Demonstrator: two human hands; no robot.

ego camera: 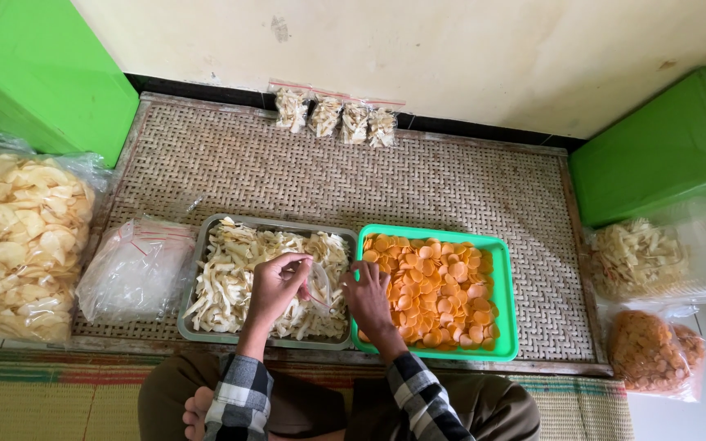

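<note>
- Woven rattan forms a low tray table, seen from above, and every place below is given relative to it.
- On its near half, left of centre, a grey metal tray is filled with pale stick-shaped crackers.
- Touching that tray's right side, a green plastic tray is filled with round orange chips.
- The left hand is held over the grey tray, its fingertips pressed together in a pinch on the rim of a small clear plastic bag.
- The small clear plastic bag hangs between the two hands, above the line where the two trays meet.
- The right hand rests at the left edge of the green tray, fingers spread and slightly curled over the orange chips; whether it grips the bag cannot be told.
- Plaid sleeves cover both forearms at the table's near edge.
- At the table's far edge, four small filled packets are lined up against the wall.
- On the table's left end, a stack of empty clear bags lies beside the grey tray.
- Off the left side, a large bag of pale flat crackers is seen.
- Off the right side, a bag of stick crackers and a bag of brownish chips are set on the floor.
</note>
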